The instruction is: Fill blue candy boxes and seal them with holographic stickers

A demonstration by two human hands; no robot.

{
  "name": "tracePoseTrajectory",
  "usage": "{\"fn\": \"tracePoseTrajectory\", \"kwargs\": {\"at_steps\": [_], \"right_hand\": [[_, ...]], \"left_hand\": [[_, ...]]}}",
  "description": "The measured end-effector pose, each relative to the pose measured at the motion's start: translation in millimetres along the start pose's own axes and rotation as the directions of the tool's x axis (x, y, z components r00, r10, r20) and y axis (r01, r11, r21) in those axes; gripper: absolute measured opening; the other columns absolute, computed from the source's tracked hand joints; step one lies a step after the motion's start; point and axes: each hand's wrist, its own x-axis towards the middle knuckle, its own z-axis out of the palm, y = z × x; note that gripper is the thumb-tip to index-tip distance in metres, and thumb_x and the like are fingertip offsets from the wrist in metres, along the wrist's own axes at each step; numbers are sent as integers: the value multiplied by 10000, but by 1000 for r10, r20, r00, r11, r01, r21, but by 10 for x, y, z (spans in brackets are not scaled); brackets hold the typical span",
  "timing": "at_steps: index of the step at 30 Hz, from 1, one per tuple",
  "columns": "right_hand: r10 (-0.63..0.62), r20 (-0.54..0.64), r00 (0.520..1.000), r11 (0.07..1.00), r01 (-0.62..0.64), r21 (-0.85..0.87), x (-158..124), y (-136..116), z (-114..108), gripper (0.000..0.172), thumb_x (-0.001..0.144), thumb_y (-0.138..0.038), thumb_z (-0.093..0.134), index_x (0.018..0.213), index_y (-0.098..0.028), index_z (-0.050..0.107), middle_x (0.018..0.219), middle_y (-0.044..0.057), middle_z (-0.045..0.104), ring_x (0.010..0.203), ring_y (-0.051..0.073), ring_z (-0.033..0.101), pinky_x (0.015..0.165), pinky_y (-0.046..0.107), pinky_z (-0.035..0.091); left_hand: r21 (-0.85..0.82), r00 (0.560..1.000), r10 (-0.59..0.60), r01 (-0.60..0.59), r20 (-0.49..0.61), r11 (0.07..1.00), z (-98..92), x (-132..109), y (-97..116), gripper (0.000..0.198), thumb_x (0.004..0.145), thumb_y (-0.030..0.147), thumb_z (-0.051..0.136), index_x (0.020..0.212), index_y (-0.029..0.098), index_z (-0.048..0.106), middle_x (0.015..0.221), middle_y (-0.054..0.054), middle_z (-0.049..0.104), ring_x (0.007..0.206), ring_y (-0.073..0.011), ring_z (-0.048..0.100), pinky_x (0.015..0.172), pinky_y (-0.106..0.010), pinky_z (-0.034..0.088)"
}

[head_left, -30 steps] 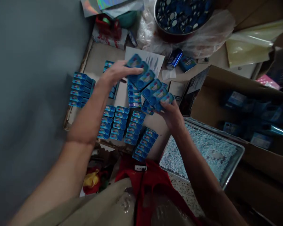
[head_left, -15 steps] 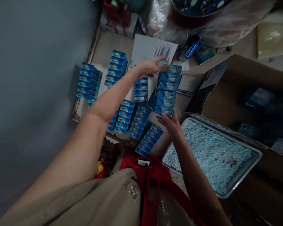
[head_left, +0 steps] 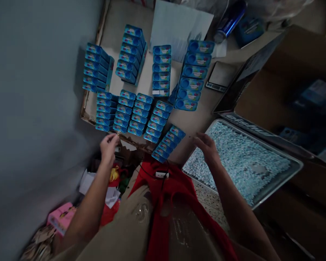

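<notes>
Several stacked columns of small blue printed packets stand on the table. My left hand (head_left: 108,148) hovers at the table's front edge, just below the front-left columns (head_left: 120,116), its fingers loosely bent with nothing seen in them. Over the near side of a metal tray of pale blue granules, my right hand (head_left: 208,146) is empty, fingers slightly apart. It lies to the right of the nearest column (head_left: 168,143). The tall column (head_left: 193,74) at the back right stands free of both hands. One packet in the middle column (head_left: 161,70) shows a white patch.
The metal tray (head_left: 285,192) sits at the right under an open cardboard box (head_left: 256,98) holding blue packs. A small digital scale (head_left: 220,77), a blue can (head_left: 230,21) and a white sheet (head_left: 179,27) lie at the back. A wall (head_left: 38,90) bounds the left.
Both hands have left the tall back-right column. My left hand has drawn back to the front-left edge, while my right hand has shifted slightly towards the tray. The view has tilted lower.
</notes>
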Motion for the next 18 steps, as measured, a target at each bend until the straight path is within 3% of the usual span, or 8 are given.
{"fn": "tracePoseTrajectory", "kwargs": {"at_steps": [2,4,6,9,12,14,18], "right_hand": [[-30,43,999,999,30,-18,27,33,38,653,675,-667,850,1150,-253,678,950,49,757,886,242,712,806,381,566],[-72,62,995,997,74,-21,54,54,65,666,689,-681,821,1181,-257,669,947,45,751,873,238,704,775,370,561],[-142,50,989,989,143,-36,81,49,88,634,733,-680,779,1181,-242,682,1003,60,757,906,239,704,804,376,565],[-282,43,958,951,285,-123,170,-39,184,536,814,-661,710,1116,-219,734,1135,99,764,1047,258,706,947,406,558],[-338,171,926,900,371,-229,351,-194,424,498,800,-646,752,1097,-246,767,1153,91,778,1118,276,701,1060,428,520],[-292,265,919,871,370,-323,491,-280,618,531,762,-650,808,1126,-267,766,1085,77,793,1046,278,721,1068,432,514],[-222,308,925,822,348,-450,574,-291,767,597,713,-678,856,1134,-266,759,940,70,790,926,290,736,1021,436,526]], "left_hand": [[-100,982,-175,181,69,978,123,-386,-337,543,674,546,865,1009,166,668,891,-48,722,887,-204,719,849,-351,589],[-121,934,-259,295,247,948,331,-696,-528,607,609,527,921,1041,179,675,973,-68,739,973,-224,739,898,-355,589],[-102,877,-292,354,383,930,564,-927,-599,709,552,500,975,1115,201,664,1095,-93,743,1099,-257,728,953,-379,585],[-118,822,-331,428,464,896,873,-1173,-594,812,521,492,1017,1179,224,623,1163,-113,739,1160,-286,712,1011,-431,569],[-188,762,-359,524,540,831,1107,-1369,-575,777,557,545,1000,1159,230,624,1128,-109,753,1080,-289,736,1039,-491,554],[-247,746,-356,562,563,789,1229,-1479,-569,757,586,590,972,1166,252,621,1169,-103,746,1056,-287,737,1011,-519,569],[-351,780,-372,578,503,737,1369,-1617,-537,725,627,590,938,1191,277,606,1272,-97,712,1096,-277,710,933,-506,606]]}}
